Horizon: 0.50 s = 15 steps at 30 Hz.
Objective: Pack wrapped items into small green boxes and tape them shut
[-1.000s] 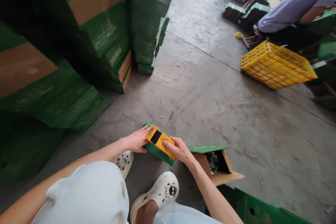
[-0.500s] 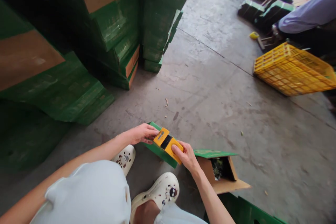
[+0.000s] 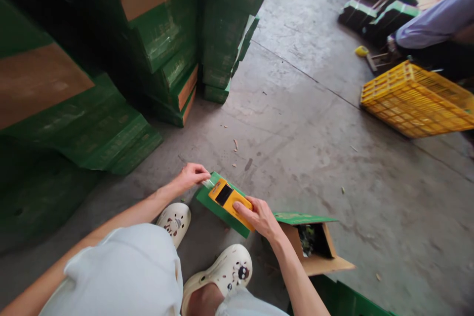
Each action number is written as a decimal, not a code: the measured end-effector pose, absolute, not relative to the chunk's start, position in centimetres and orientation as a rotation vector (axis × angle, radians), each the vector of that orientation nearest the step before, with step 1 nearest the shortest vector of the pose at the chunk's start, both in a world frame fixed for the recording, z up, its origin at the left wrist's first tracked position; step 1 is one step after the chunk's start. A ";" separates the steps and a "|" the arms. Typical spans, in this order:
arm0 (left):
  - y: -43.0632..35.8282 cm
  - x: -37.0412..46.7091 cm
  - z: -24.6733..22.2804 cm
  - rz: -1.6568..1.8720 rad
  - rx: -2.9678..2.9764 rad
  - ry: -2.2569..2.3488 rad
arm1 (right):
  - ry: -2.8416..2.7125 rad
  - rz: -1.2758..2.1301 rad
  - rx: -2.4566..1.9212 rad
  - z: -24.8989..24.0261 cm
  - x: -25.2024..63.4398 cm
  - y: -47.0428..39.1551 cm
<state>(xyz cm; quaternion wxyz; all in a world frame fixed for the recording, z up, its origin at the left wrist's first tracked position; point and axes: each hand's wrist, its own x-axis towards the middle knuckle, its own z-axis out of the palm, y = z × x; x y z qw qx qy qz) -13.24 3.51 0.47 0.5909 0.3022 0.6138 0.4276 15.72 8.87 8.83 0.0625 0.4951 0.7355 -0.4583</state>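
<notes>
My right hand (image 3: 259, 215) grips a yellow handheld device with a dark screen (image 3: 231, 201), the thumb lying on its face. The device is tilted over a narrow green box (image 3: 222, 215); I cannot tell if it rests on it. Off the device's far end, my left hand (image 3: 193, 175) is closed in a pinch on a small clear plastic strip (image 3: 208, 183). Its other end lies by the device and the box's corner. To the right of my right hand stands an open cardboard box (image 3: 314, 242) with leafy green stuff inside.
Stacked green and brown cartons (image 3: 163, 44) rise on the left. A yellow plastic crate (image 3: 414, 103) sits on the concrete floor (image 3: 296, 143) at right, near a crouching person's sleeve (image 3: 433, 19). My white clogs (image 3: 222, 266) are below the box. A green container (image 3: 348, 301) is at the bottom edge.
My left hand has moved off the device's upper end, up and to the left, with the clear strip now showing in its fingers. The device has shifted slightly left in my right hand.
</notes>
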 end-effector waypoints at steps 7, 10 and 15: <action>1.5 -18.9 -1.4 1.074 0.710 1.527 | 2.178 -1.294 1.514 9.1 17.7 8.6; 1.7 -18.6 -1.9 1.100 0.744 1.522 | 2.183 -1.252 1.532 9.1 17.2 8.6; 1.9 -18.6 -3.2 1.096 0.715 1.551 | 2.195 -1.178 1.513 9.1 16.2 8.8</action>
